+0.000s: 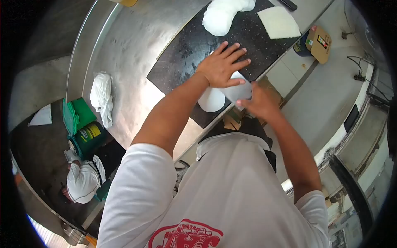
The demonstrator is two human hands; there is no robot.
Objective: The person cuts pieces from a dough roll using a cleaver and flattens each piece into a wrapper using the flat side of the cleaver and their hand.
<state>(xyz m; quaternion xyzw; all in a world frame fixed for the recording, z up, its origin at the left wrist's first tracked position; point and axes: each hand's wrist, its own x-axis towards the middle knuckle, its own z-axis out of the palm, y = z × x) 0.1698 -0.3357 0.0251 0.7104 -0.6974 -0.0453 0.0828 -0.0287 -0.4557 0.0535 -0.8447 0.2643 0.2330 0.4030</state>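
My left hand (pixel 222 67) lies flat with its fingers spread over the dark board (pixel 178 62). Its lower edge and thumb rest on a flat, broad, pale grey piece (pixel 239 90), which may be a wide blade or a scraper. My right hand (pixel 262 101) grips the near right side of that piece, with the thumb bent over it. A smooth white disc (pixel 211 100) lies on the board below my left wrist, partly under the grey piece. More white shows just behind the left hand, mostly hidden.
Farther along the board sit a soft-looking white mass (pixel 219 18) and a pale square pad (pixel 279 22), with a dark handle (pixel 288 4) beyond. A white plastic bag (pixel 101 98) lies on the metal counter. A person (pixel 84 180) is beside green buckets (pixel 89 136) at left.
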